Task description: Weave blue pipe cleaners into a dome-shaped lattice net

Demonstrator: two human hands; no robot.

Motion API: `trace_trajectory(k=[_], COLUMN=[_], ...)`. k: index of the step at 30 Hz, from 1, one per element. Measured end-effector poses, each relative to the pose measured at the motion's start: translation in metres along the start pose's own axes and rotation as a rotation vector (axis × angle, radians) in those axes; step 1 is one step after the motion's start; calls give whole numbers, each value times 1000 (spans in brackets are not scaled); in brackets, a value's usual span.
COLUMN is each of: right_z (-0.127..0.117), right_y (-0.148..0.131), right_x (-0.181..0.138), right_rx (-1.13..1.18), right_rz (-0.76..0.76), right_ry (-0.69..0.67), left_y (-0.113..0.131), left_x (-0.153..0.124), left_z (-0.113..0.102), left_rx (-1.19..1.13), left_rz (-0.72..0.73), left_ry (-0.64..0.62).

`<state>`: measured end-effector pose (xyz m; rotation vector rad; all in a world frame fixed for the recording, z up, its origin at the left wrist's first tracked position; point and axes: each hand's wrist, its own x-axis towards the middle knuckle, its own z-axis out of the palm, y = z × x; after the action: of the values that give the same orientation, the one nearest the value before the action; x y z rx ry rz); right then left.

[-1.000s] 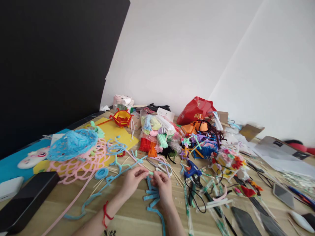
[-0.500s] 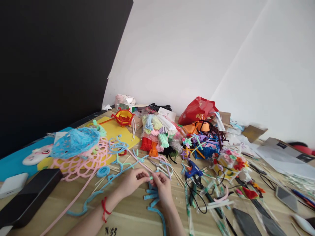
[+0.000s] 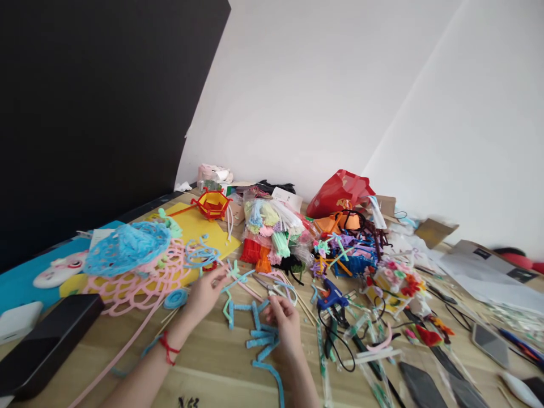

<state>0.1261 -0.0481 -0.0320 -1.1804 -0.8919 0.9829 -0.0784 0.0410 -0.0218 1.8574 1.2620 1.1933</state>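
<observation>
My left hand (image 3: 208, 292), with a red string bracelet on the wrist, reaches forward with its fingers apart beside a short green pipe cleaner piece (image 3: 233, 268). My right hand (image 3: 285, 320) is closed, thumb and fingertips together; what they pinch is hidden. Bent blue pipe cleaners (image 3: 260, 340) lie on the table just left of and under my right hand. A separate bent blue piece (image 3: 242, 307) and a green bent piece (image 3: 226, 306) lie between my hands. Pale loops (image 3: 289, 290) rest just beyond my right fingertips.
A blue glue gun (image 3: 332, 296) stands right of my right hand among cords and plastic wrappers. Bundles of pipe cleaners (image 3: 272, 224) and a red bag (image 3: 340, 192) are behind. To the left lie pink netting (image 3: 127, 289), a blue woven piece (image 3: 127, 249) and a black box (image 3: 55, 345).
My left hand has moved left and forward, away from my right hand. The hands are now apart, showing blue and green pieces between them. My right hand has hardly moved.
</observation>
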Motion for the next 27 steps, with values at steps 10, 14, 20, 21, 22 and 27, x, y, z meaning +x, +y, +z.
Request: trace_trajectory(k=[10, 14, 20, 21, 22, 27], right_z=[-30, -12, 2, 2, 2, -3], right_y=[2, 2, 16, 17, 18, 10], right_x=[5, -4, -4, -3, -1, 2], right_rx=[-577, -611, -715, -686, -637, -341], right_rz=[-195, -295, -304, -284, -264, -199], right_ry=[125, 9, 70, 89, 111, 182], left_y=[8, 23, 17, 16, 15, 7], left_x=[-14, -29, -29, -27, -25, -11], left_z=[10, 28, 37, 37, 37, 40], left_rx=[310, 328, 406, 390, 358, -81], left_rz=[236, 362, 343, 329, 305, 48], left_ry=[-82, -266, -281, -268, -247, -177])
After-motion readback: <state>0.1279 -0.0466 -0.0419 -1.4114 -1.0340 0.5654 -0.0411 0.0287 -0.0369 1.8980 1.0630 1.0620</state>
